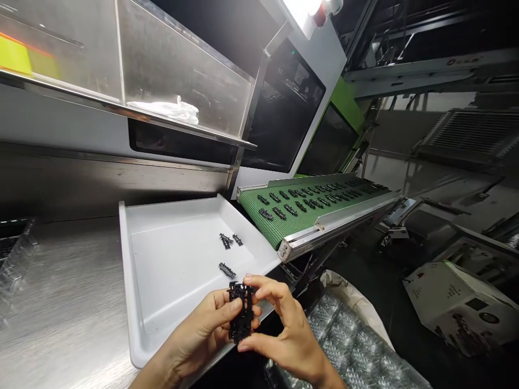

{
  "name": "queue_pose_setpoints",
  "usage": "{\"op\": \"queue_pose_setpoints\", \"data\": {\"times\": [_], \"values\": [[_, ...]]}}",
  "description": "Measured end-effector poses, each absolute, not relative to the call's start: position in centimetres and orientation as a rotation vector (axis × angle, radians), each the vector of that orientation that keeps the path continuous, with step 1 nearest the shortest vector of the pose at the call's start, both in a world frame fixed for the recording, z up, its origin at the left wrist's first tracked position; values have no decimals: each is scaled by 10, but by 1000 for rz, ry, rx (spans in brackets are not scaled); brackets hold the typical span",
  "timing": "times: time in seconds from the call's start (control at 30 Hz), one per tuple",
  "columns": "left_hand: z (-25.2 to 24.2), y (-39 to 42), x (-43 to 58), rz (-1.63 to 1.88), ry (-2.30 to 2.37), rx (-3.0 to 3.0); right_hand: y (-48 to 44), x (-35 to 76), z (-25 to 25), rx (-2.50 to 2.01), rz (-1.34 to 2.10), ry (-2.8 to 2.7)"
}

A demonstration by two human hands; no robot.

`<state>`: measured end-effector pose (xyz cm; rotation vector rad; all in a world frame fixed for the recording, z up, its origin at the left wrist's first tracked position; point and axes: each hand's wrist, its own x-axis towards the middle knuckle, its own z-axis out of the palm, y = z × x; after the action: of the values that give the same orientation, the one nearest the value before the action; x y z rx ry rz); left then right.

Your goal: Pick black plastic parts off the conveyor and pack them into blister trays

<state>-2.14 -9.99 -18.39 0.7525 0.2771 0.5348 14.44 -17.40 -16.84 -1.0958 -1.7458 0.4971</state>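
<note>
A black molded plastic part (242, 319) is held up in front of me, over the near right edge of the white tray (174, 259). My left hand (205, 324) grips it from the left, thumb across its face and fingers behind. With thumb and fingertips, my right hand (286, 329) pinches the same part at its top and bottom ends. Whether it is one piece or two pressed together I cannot tell. Inside the tray lie several similar black parts (227, 270), close beyond my hands.
A green conveyor belt (279, 227) carrying rows of black parts ends at the tray's right side. White gloves (170, 111) lie on the metal shelf above. Clear plastic trays (352, 335) are stacked low on the right. A steel table (68, 292) extends left.
</note>
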Motion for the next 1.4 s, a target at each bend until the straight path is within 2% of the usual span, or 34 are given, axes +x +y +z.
{"op": "queue_pose_setpoints", "data": {"times": [0.37, 0.43, 0.5, 0.6, 0.73, 0.9, 1.1, 1.4], "values": [[-188, -101, -24, 550, 238, 732, -158, 158, -139, -1129, 637, -1956], [-184, -103, -23, 562, 251, 715, -131, 171, -127, -1317, 389, -2008], [-181, -105, -21, 569, 268, 699, -95, 185, -117, -1641, -40, -1893], [-180, -110, -20, 586, 326, 691, -41, 206, -110, -1860, -256, -1735], [-185, -109, -29, 682, 433, 728, -12, 218, -108, -1926, -206, -1696], [-189, -98, -42, 808, 586, 713, -67, 205, -102, -1745, -67, -1767], [-185, -109, -21, 611, 578, 972, -174, 181, -92, -1285, 499, -2105], [-192, -120, 11, 358, 377, 976, -199, 192, -96, -1300, 511, -2105]]}}
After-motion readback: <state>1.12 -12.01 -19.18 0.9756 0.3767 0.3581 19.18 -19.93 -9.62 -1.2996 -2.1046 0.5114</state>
